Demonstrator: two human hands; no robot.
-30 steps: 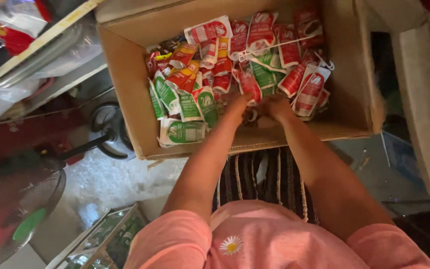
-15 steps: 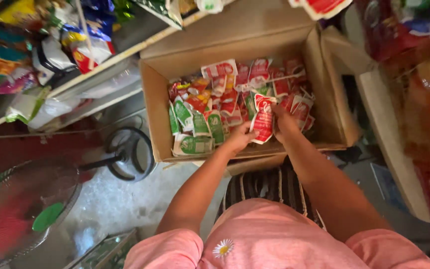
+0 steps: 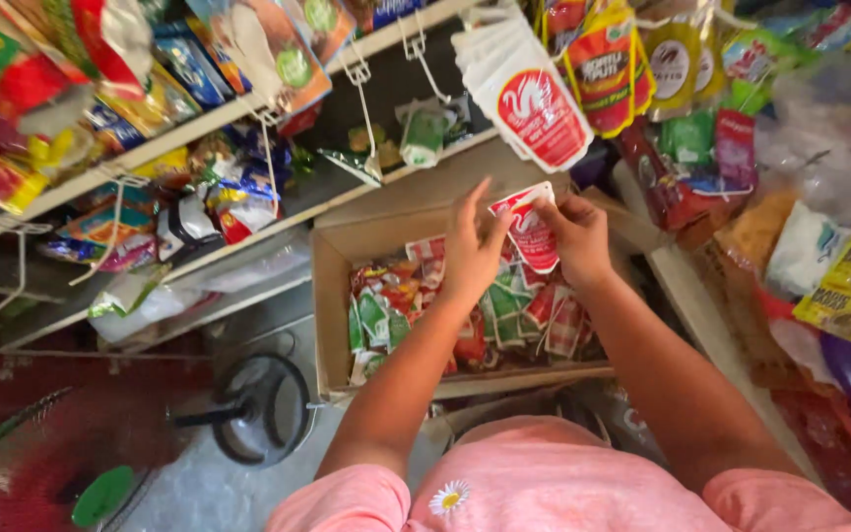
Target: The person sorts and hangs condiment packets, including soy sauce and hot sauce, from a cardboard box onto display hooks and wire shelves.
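Fingers of my left hand (image 3: 472,258) and right hand (image 3: 577,239) pinched a red-and-white sachet (image 3: 532,232) (light, floppy, probably slick); edges seemed the best hold

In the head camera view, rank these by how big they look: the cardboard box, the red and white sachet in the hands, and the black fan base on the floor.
1. Cardboard box, clearly largest.
2. Black fan base.
3. Red and white sachet, held by the left hand and right hand; it is raised nearer the camera, so it is truly smaller than it looks.
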